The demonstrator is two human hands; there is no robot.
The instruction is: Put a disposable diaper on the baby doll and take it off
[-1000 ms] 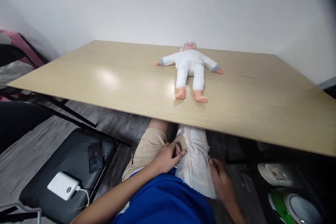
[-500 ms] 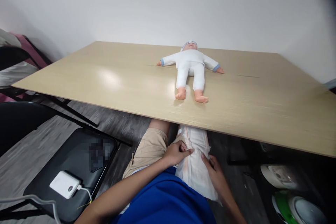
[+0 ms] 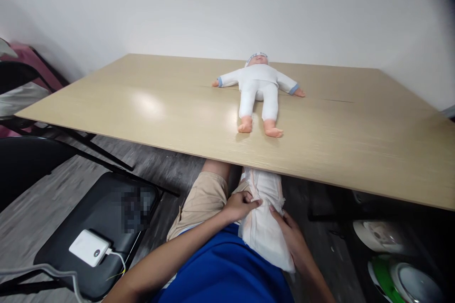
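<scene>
A white diaper (image 3: 265, 227) lies opened out lengthwise over my right thigh, its far end passing beneath the table edge. My left hand (image 3: 241, 205) pinches the diaper's left side near the middle, thumb and fingers together. On the opposite side, my right hand (image 3: 287, 227) has its thumb on top of the diaper and its other fingers curled at the edge, partly hidden. A baby doll (image 3: 259, 92) in a white outfit with blue cuffs lies on its back on the table, arms spread and bare feet towards me.
The wooden table (image 3: 170, 123) stands against a white wall. At my left, a black folding chair (image 3: 60, 255) bears a white power bank (image 3: 90, 247) with a cable and a pixelated item. Round containers, one green and white (image 3: 387, 277), sit low at the right.
My right thumb has shifted slightly left across the diaper. My left hand keeps its place, and the doll has not moved.
</scene>
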